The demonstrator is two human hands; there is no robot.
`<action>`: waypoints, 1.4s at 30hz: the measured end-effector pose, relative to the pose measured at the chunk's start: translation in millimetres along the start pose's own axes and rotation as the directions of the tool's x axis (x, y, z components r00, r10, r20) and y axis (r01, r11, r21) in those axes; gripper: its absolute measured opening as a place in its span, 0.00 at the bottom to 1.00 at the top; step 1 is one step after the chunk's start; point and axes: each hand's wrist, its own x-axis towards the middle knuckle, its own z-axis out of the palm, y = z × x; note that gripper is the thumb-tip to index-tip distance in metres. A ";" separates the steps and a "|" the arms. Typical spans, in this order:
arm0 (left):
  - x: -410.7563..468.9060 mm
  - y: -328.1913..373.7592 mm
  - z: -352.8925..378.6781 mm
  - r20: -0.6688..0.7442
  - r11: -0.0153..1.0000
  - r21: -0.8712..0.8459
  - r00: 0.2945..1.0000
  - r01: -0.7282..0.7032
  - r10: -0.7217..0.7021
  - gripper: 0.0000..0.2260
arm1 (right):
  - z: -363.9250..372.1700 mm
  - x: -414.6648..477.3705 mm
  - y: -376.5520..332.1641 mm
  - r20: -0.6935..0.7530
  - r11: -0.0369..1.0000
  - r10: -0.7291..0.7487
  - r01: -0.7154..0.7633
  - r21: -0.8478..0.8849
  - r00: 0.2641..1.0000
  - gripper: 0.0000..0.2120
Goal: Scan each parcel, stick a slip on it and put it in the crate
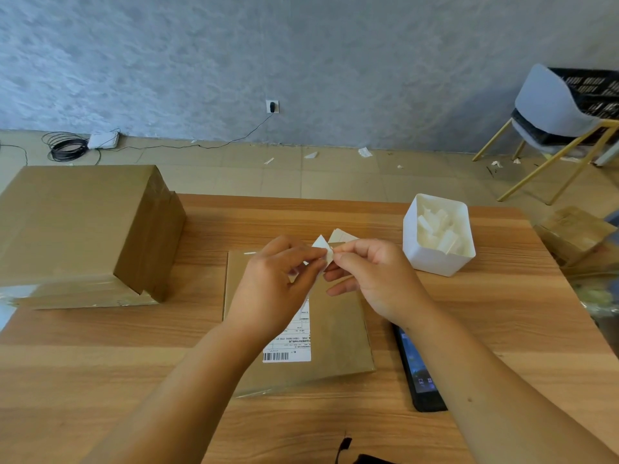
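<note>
Your hands meet over table (134, 363): left hand (271, 279) and right hand (371, 279) both pinch one white slip (320, 244), partly hidden by your fingers. Stacked boxes (77, 222) at left, cut off, count unclear. One flat parcel (338, 329) on table beneath hands, label half covered. One phone (418, 373), part under your right forearm. One white tub (435, 259).

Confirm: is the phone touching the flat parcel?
Apart. Head view shows a strip of bare table between the phone and the flat parcel right edge.

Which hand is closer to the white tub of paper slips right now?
Right. The right hand is just left of the white tub, apart from it; the left hand sits farther left, beyond the slip both hands pinch.
</note>
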 end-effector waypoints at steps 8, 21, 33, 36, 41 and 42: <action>-0.9 2.1 1.1 -0.020 1.000 0.003 1.000 0.014 -0.014 0.04 | -0.1 -0.8 1.6 0.018 0.996 -0.019 0.020 -0.085 1.000 0.11; -6.6 6.0 14.6 0.000 0.964 -0.093 0.969 0.248 -0.249 0.01 | -3.4 -5.0 10.4 0.013 0.932 -0.116 0.113 -0.343 0.993 0.07; -5.2 10.1 20.1 0.047 0.953 -0.086 0.957 0.289 -0.286 0.04 | -4.1 -10.5 12.1 0.018 0.876 -0.140 0.133 -0.464 0.990 0.09; -6.5 11.3 21.0 0.064 0.954 -0.080 0.957 0.288 -0.283 0.03 | -5.7 -12.0 12.7 0.030 0.882 -0.124 0.124 -0.454 0.992 0.09; -7.9 14.6 23.1 0.091 0.949 -0.109 0.954 0.296 -0.287 0.03 | -10.7 -15.3 12.3 0.040 0.903 -0.103 0.110 -0.416 0.994 0.09; -8.1 14.8 22.9 0.091 0.943 -0.122 0.949 0.311 -0.302 0.03 | -11.9 -16.2 12.0 0.032 0.913 -0.100 0.104 -0.395 0.994 0.08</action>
